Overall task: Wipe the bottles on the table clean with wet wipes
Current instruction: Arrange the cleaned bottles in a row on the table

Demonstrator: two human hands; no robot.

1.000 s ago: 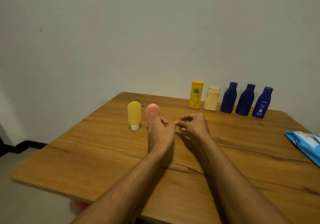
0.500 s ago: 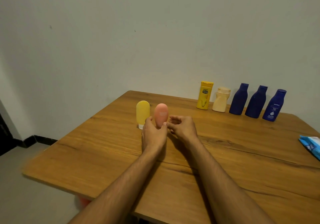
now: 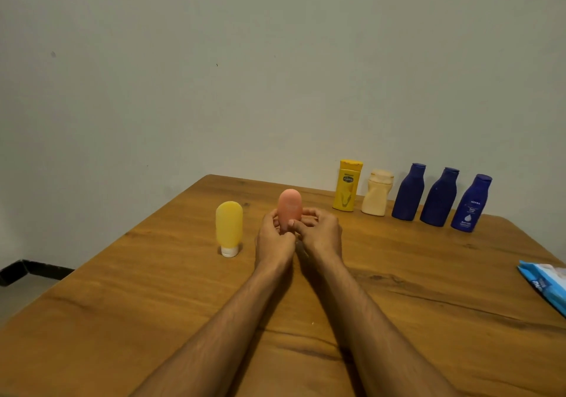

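- Pink tube (image 3: 289,206) upright at frame centre, pinched low between left hand (image 3: 273,240) and right hand (image 3: 321,235), fingers curled around it.
- Yellow tube (image 3: 229,228) just left, cap down on wooden table (image 3: 153,298).
- Five bottles (image 3: 410,194) lined up at upper right.
- Wipes pack (image 3: 548,284) at right edge.

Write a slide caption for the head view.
Both hands hold a pink tube upright on a wooden table.
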